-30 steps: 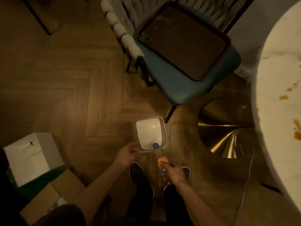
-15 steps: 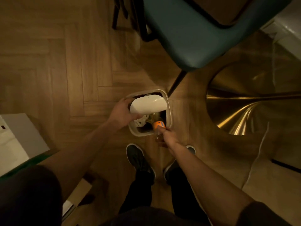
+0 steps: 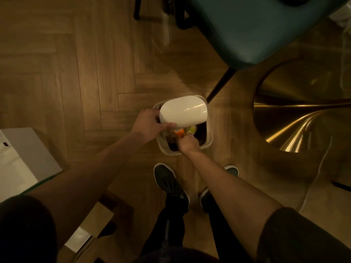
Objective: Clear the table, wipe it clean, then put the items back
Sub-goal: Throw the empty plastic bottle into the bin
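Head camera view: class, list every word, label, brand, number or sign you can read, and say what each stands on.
No text here is legible.
The orange-labelled item, gripped by the right hand inside the waste bin: label too blurred to read.
The small dark mark on the white box: too small to read.
The white bin lid, gripped by the left hand: no print visible.

I see a short dark left sleeve (image 3: 24,228) and a matching right sleeve (image 3: 303,236), with the forearms bare down to the bare left hand (image 3: 150,124) and right hand (image 3: 190,144). Dark trousers (image 3: 171,224) meet a dark left shoe (image 3: 167,179) and right shoe (image 3: 232,169), both pale-soled.
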Motion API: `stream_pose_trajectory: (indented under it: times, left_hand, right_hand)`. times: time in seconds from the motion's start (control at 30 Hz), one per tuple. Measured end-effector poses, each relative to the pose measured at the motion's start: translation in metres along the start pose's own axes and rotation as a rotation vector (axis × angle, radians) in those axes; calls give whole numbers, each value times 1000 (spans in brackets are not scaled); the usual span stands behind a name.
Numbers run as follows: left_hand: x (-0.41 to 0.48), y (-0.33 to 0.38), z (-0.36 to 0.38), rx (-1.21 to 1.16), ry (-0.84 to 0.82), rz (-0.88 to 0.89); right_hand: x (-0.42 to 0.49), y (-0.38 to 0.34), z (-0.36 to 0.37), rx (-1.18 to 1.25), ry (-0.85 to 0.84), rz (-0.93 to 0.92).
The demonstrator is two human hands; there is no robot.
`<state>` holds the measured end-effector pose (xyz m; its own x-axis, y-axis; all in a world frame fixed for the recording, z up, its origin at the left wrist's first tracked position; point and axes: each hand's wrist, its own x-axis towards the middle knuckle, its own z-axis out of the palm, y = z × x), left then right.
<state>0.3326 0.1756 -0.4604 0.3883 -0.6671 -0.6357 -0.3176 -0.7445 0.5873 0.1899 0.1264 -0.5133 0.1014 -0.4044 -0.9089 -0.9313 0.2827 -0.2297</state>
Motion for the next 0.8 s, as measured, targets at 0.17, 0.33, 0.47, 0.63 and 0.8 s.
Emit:
stream_pose_trajectory:
  times: [0.17,0.33,0.47,0.63,0.8]
  left_hand:
    - [4,1,-3,-16,-17,-28]
    - [12,-8,-2,-40,-43,-55]
    - [21,-12,4,-47,-23,-66]
    - [20,-7,1,-23,-8,-76]
    - [17,-1,1,-50,25,-116]
  right_hand:
    - [-3,12,1,-497,75,-384]
    - [32,25,11,-853,-149,-430]
    - [55,26,11,-1052,-258,-357]
    - [38,32,6,-1038,-268,-344]
    - [-9,43,-3,-692,-183,-621]
